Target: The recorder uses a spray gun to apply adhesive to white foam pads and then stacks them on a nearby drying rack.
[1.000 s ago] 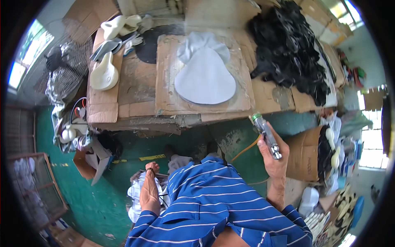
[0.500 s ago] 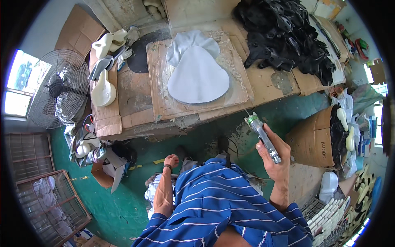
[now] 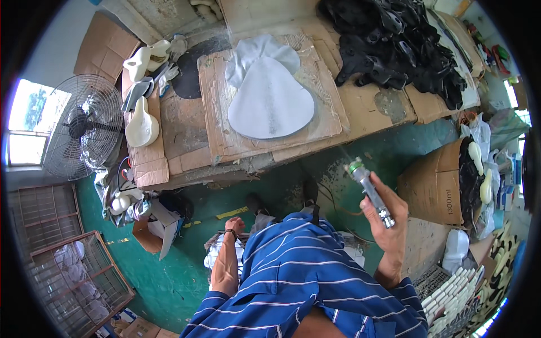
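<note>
My right hand [image 3: 389, 217] is wrapped round a spray gun [image 3: 371, 192] with a green ring near its nozzle, which points up and left toward the worktable. A faint mist shows just off the nozzle. On the cardboard sheet [image 3: 329, 121] lies a white pear-shaped pad [image 3: 253, 107], with a greyish speckled band down its middle. A gathered light-grey fabric piece [image 3: 248, 59] sits at the pad's narrow far end, partly under it. Low by my waist, my left hand [image 3: 235, 224] is curled closed, with nothing visible in it.
Black moulded pieces [image 3: 389, 50] are heaped at the table's far right. Cream saddle-shaped shells [image 3: 142, 127] stand on the left end beside a caged fan [image 3: 81, 125]. A big cardboard box [image 3: 431, 183] stands on the right, and a hose [image 3: 338, 211] hangs behind the spray gun.
The spray gun has shifted slightly right and nearer to me. A darker speckled band now runs down the pad's middle, where the surface looked plain white. My left hand stays curled.
</note>
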### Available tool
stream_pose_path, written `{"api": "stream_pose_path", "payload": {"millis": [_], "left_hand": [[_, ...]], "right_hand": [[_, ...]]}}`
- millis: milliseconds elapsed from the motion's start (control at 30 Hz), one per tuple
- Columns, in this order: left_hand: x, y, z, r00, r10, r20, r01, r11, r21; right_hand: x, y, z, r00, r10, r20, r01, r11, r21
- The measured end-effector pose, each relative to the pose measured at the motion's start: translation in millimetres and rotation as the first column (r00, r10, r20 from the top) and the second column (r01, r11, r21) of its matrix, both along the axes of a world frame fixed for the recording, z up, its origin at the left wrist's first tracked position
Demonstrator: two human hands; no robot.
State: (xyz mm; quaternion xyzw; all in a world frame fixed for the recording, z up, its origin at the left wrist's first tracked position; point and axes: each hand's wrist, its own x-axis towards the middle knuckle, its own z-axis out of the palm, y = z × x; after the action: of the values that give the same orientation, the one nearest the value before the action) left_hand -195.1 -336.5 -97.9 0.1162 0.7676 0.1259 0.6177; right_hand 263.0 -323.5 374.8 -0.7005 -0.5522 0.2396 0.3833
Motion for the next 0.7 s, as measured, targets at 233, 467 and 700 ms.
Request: {"api": "stream_pose_path", "payload": {"millis": [233,467,700], "left_hand": [[6.1,7.5,5.1,1.000,0.030,0.005,-0.030,0.996,0.088],[4.3,14.3,10.8,1.000,0.005,-0.011,-0.005,0.997,0.076],[-5.6,-0.4,1.1,0.999,0.051,0.013,-0.052,0.995,0.088]], "right_hand": [[10.9,-14.6,2.1,0.989,0.142,-0.040,-0.146,0.980,-0.138],[-29.5,22.5,-15.2,0.951,0.270,-0.150,-0.276,0.961,-0.020],[-19.6,54.0,-25.4,0.993,0.111,-0.044,-0.108,0.992,0.064]]}}
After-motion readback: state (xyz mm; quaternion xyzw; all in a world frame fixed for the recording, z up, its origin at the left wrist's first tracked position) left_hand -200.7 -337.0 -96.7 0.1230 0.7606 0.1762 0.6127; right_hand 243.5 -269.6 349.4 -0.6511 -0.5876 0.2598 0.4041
